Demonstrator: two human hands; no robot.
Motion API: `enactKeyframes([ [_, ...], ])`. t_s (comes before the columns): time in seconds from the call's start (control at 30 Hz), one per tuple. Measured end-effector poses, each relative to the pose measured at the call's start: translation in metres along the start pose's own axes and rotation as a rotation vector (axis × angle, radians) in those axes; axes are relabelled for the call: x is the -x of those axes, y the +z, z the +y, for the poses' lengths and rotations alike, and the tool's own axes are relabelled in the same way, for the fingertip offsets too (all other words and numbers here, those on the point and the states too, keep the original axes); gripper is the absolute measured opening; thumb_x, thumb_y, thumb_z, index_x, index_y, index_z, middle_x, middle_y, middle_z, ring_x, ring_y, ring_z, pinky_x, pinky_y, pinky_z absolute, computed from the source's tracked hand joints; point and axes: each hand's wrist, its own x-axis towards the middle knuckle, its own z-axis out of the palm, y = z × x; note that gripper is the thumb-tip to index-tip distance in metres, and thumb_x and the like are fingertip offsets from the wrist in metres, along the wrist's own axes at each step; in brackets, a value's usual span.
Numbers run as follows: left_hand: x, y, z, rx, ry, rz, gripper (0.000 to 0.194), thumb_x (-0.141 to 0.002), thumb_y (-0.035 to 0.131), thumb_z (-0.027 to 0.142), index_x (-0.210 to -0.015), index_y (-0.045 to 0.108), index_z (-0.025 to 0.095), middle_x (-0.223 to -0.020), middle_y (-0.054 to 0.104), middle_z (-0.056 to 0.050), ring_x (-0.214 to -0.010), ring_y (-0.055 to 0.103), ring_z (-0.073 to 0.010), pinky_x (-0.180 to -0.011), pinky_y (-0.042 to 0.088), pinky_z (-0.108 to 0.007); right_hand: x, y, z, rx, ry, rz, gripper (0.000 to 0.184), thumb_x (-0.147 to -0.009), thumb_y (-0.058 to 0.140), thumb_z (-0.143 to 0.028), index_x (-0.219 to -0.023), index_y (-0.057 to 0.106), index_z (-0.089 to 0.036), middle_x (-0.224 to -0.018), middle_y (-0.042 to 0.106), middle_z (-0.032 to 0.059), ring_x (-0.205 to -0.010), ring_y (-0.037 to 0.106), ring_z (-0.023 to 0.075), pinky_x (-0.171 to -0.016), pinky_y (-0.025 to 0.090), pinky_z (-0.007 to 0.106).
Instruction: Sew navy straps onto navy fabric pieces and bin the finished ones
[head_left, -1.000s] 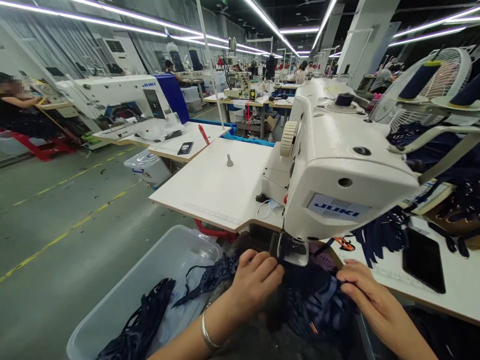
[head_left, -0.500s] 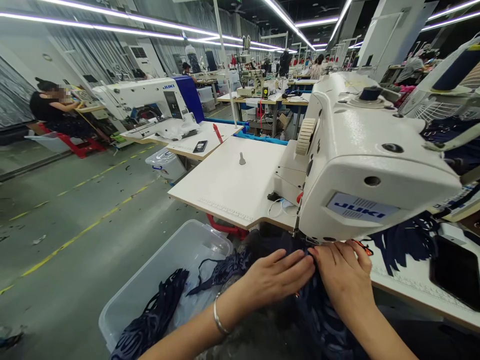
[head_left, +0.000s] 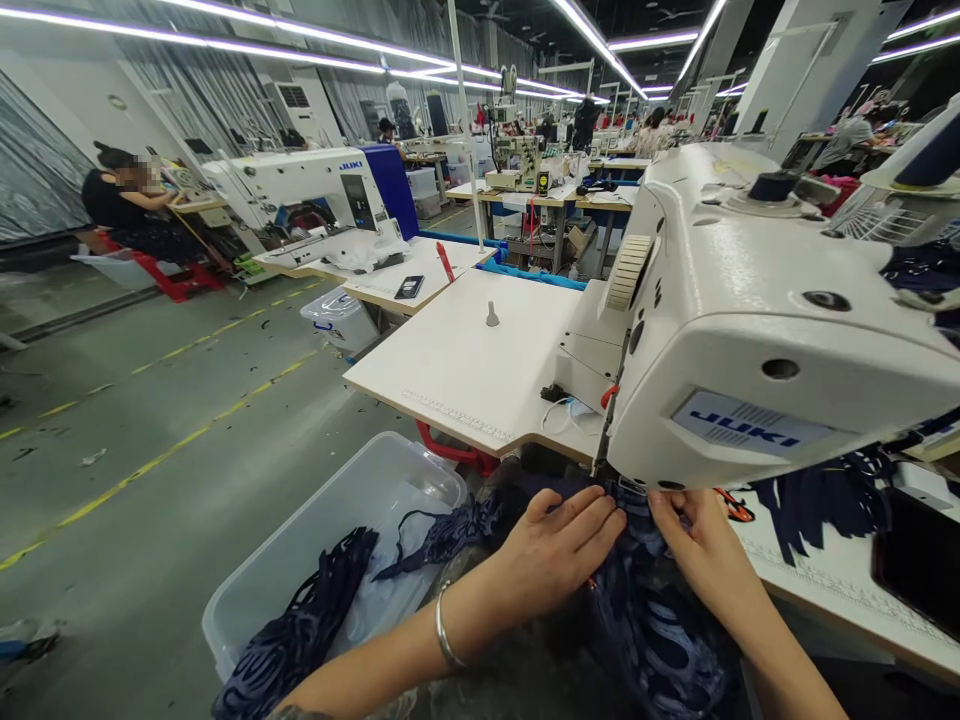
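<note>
A white JUKI sewing machine point(head_left: 750, 400) stands before me, its needle area low at the left end of the head. Dark blue patterned fabric point(head_left: 660, 640) runs from under the head down to my lap. My left hand point(head_left: 559, 545), a silver bangle on its wrist, lies with fingers stretched flat on the fabric, left of the needle. On the other side my right hand point(head_left: 697, 530) is bent at the fabric's edge under the head, thumb towards the fingers. Its fingertips are partly hidden, but it appears to pinch the fabric.
At lower left a clear plastic bin point(head_left: 300, 520) holds a bundle of dark blue strips point(head_left: 315, 610). Orange-handled snips point(head_left: 735, 505), more blue strips point(head_left: 821, 500) and a black phone point(head_left: 919, 550) lie at right. A co-worker point(head_left: 124, 205) sits far left.
My right hand has turned and shifted slightly right, its thumb now in view, exposing more fabric under the head. My left hand stays flat near the needle. The camera view has shifted slightly.
</note>
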Motion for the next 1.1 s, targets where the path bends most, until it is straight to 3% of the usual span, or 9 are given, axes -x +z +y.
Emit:
enactKeyframes([
  [0.17,-0.003,0.001,0.000,0.006,-0.017,0.011,0.039,-0.097,0.039,0.011,-0.135,0.049,0.015,-0.136,0.055,-0.008,-0.138,0.035,-0.0170,-0.099,0.032,-0.029,-0.005,0.001,-0.002,0.105,-0.020,-0.007,0.033,-0.091,0.042,-0.052,-0.076,0.050,-0.024,-0.070,0.062,0.0048,-0.074,0.055,0.0258,-0.075,0.037,0.042],
  [0.57,-0.005,0.001,-0.001,0.020,-0.030,0.022,0.039,-0.100,0.032,0.011,-0.132,0.052,0.017,-0.139,0.053,-0.006,-0.137,0.037,-0.0162,-0.098,0.033,-0.030,-0.003,0.002,0.002,0.072,-0.047,0.005,0.032,-0.091,0.043,-0.052,-0.078,0.049,-0.023,-0.068,0.061,0.0032,-0.066,0.055,0.0230,-0.075,0.035,0.043],
  [0.73,-0.002,0.003,0.000,0.035,-0.041,0.023,0.039,-0.101,0.031,0.012,-0.135,0.050,0.016,-0.138,0.054,-0.007,-0.136,0.037,-0.0152,-0.100,0.030,-0.030,-0.001,0.003,0.002,0.014,0.049,0.012,0.029,-0.089,0.048,-0.051,-0.081,0.052,-0.023,-0.074,0.060,0.0055,-0.076,0.052,0.0249,-0.073,0.039,0.040],
  [0.83,0.000,0.008,0.000,0.062,-0.074,0.105,0.040,-0.104,0.026,0.018,-0.132,0.054,0.016,-0.134,0.058,-0.007,-0.132,0.042,-0.0167,-0.102,0.026,-0.032,-0.001,0.000,0.002,-0.071,0.113,0.016,0.028,-0.091,0.045,-0.046,-0.092,0.056,-0.021,-0.089,0.062,0.0080,-0.087,0.055,0.0241,-0.078,0.043,0.038],
  [0.97,-0.002,0.015,-0.003,0.122,-0.095,0.189,0.043,-0.104,0.024,0.025,-0.129,0.058,0.016,-0.125,0.063,-0.010,-0.126,0.048,-0.0187,-0.101,0.024,-0.032,-0.005,-0.011,0.022,-0.037,0.186,0.068,0.027,-0.092,0.042,-0.045,-0.093,0.056,-0.021,-0.090,0.063,0.0045,-0.083,0.059,0.0191,-0.076,0.046,0.031],
  [1.1,-0.005,0.015,-0.003,0.150,-0.115,0.189,0.042,-0.100,0.029,0.015,-0.130,0.058,0.016,-0.123,0.064,-0.011,-0.125,0.049,-0.0199,-0.101,0.024,-0.033,-0.002,-0.039,0.068,0.022,0.318,0.112,0.030,-0.089,0.045,-0.048,-0.087,0.057,-0.021,-0.079,0.064,0.0025,-0.072,0.060,0.0188,-0.069,0.047,0.030],
])
